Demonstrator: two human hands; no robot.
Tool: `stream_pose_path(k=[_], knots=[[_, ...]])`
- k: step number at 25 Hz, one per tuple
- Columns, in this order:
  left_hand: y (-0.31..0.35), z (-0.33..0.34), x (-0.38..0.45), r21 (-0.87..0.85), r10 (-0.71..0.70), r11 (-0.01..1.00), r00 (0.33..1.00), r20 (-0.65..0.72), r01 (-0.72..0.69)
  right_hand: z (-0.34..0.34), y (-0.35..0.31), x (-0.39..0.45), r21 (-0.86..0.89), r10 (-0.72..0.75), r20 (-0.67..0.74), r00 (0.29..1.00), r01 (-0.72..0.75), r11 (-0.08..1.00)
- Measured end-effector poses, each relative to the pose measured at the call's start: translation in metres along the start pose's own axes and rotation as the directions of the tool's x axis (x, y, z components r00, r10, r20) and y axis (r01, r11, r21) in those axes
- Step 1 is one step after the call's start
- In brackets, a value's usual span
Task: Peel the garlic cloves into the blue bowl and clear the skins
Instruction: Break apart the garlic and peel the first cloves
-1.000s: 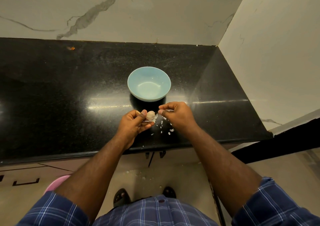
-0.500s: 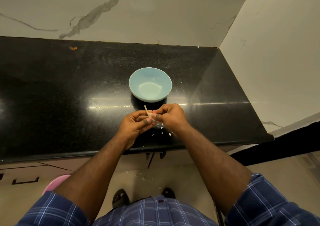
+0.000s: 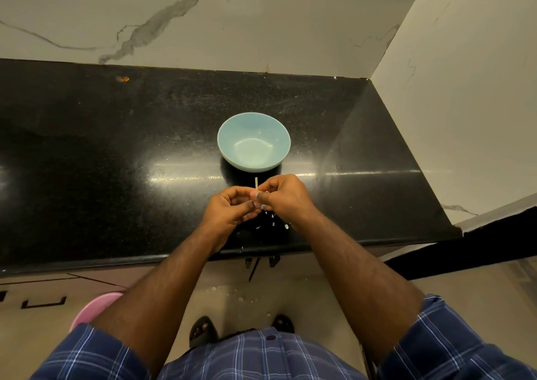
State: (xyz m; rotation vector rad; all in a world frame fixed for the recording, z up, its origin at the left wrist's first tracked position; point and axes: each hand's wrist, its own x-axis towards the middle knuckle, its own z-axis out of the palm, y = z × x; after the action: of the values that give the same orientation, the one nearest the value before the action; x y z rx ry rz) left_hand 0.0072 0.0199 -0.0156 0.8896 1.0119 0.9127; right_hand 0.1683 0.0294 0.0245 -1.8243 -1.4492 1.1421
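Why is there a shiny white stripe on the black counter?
In the head view, light glares off the polished counter as a bright streak beside the bowl, with a dark reflection beneath the bowl. The wide lens bends the counter's front edge. The left hand and right hand look sharp, though the garlic between them is mostly hidden.

Both forearms bare, reaching from lower frame corners toward centre, converging just below middle of frame. Blue plaid sleeves pushed up near elbows at bottom left and bottom right. Left hand (image 3: 229, 206) palm turned inward, fingers curled, thumb on top pointing right. Right hand (image 3: 286, 198) back facing camera, fingers curled down and inward. Fingertips of both hands meet, pinching small pale piece between them; what it is, cannot tell.
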Motion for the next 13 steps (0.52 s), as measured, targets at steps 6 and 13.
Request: stream_pose_path(k=[6, 13], knots=[[0.001, 0.0, 0.001, -0.013, -0.034, 0.999, 0.999, 0.04, 0.034, 0.0, 0.002, 0.004, -0.104, -0.036, -0.022, 0.999, 0.033, 0.994], [0.004, 0.0, 0.002, -0.164, -0.092, 0.983, 0.995, -0.036, 0.085, -0.01, 0.004, 0.006, 0.001, 0.027, 0.033, 0.999, -0.027, 1.0]])
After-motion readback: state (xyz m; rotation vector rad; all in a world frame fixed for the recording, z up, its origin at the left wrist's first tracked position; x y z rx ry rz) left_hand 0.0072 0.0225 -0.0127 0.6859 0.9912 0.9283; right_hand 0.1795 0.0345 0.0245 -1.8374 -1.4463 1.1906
